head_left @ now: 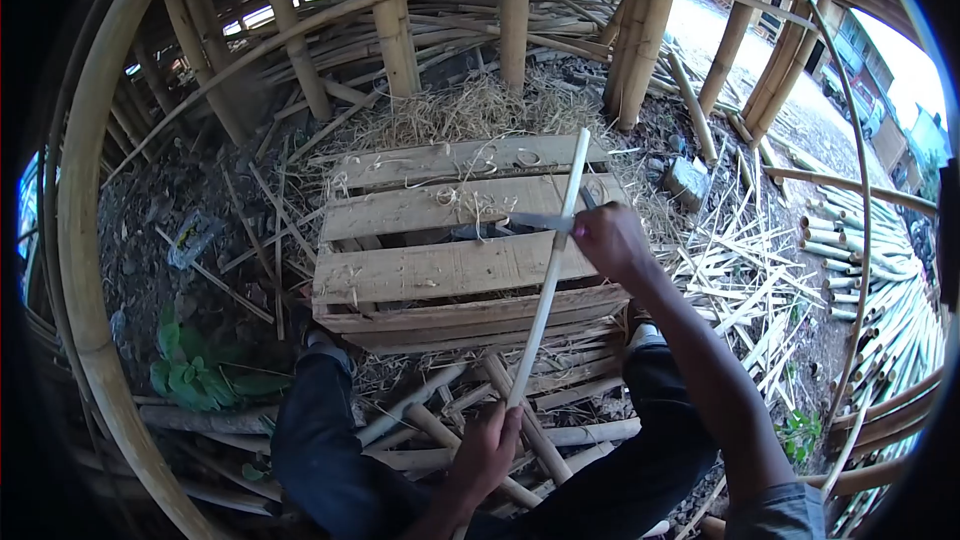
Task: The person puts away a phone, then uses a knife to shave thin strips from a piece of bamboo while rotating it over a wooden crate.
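A long pale bamboo strip (545, 302) runs slantwise from the bottom middle up across a slatted wooden crate (430, 275). Near its lower part, my left hand (484, 450) is wrapped round the strip. My right hand (612, 240) is closed on the handle of a knife (540, 221) at the crate's right side. The knife's blade points left and lies across the strip. Thin curled shavings (470, 202) are scattered on the slats.
Upright bamboo poles (392, 30) stand behind the crate, with dry shavings (450, 115) at their feet. Bundled bamboo (880, 280) lies at the right. Cut sticks (590, 430) cover the ground between my legs. A leafy plant (195, 375) grows at the left.
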Demonstrator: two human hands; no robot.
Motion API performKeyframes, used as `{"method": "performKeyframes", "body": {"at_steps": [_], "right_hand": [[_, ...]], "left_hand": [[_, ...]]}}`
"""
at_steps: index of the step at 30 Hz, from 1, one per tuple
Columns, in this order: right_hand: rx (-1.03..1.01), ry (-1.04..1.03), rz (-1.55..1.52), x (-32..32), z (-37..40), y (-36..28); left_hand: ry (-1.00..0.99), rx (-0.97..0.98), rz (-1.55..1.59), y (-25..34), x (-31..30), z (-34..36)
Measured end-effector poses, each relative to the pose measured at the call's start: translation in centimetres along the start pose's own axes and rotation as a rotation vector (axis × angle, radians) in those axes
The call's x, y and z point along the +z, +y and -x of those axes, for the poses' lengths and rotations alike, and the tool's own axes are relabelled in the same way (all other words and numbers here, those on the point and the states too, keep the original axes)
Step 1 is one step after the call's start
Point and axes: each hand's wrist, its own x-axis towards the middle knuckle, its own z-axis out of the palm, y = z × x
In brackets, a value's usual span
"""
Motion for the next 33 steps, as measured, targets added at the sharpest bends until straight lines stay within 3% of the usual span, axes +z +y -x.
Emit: {"method": "performKeyframes", "body": {"at_steps": [2, 3, 5, 6, 8, 12, 18, 20, 24, 26, 28, 30, 32, 33], "right_hand": [[0.402, 0.156, -0.028, -1.0, -1.5, 3.4], [0.380, 0.177, 0.000, -1.6, -1.4, 5.1], [0.383, 0.195, 0.023, -1.9, -0.4, 6.4], [0.360, 0.193, -0.081, -1.4, 0.4, 6.0], [0.321, -0.054, -0.058, -0.6, 1.6, 4.0], [-0.078, -0.320, -0.174, 1.2, 3.4, -0.6], [-0.204, -0.149, -0.008, -0.1, 2.1, -1.0], [-0.275, -0.040, -0.077, -0.1, 2.0, -1.3], [-0.280, -0.022, -0.100, -0.1, 1.8, -2.4], [-0.322, -0.199, 0.000, 0.0, 2.3, -3.1], [-0.294, -0.196, 0.017, -0.5, 1.3, -2.1], [0.044, 0.020, -0.037, -0.3, 0.3, 1.6], [0.084, 0.042, -0.031, -0.9, 0.7, 3.1], [0.123, 0.058, -0.034, -0.9, 0.8, 3.6]], "left_hand": [[-0.075, -0.088, 0.003, 1.2, 0.4, 1.7], [-0.088, -0.072, -0.010, 0.9, 1.0, 2.3], [-0.116, -0.233, 0.238, -0.4, 1.7, 3.6], [-0.126, -0.230, 0.224, -1.1, 1.6, 3.7], [-0.097, -0.249, 0.213, -2.2, 1.3, 4.0], [-0.061, -0.394, 0.384, -0.4, 0.1, 2.9], [-0.010, -0.195, 0.228, -0.4, 0.5, 4.8], [-0.007, -0.269, 0.347, -0.3, 0.2, 4.6], [0.002, -0.426, 0.579, 0.8, -0.9, 4.0], [0.013, -0.416, 0.537, 0.2, -0.8, 4.2], [0.043, -0.182, 0.311, 0.0, -0.3, 4.7], [0.031, -0.202, 0.322, -0.6, 1.2, 5.8], [0.353, 0.196, -0.006, -2.7, 3.2, 6.4], [0.233, 0.052, 0.099, -3.6, 2.9, 6.6]]}}
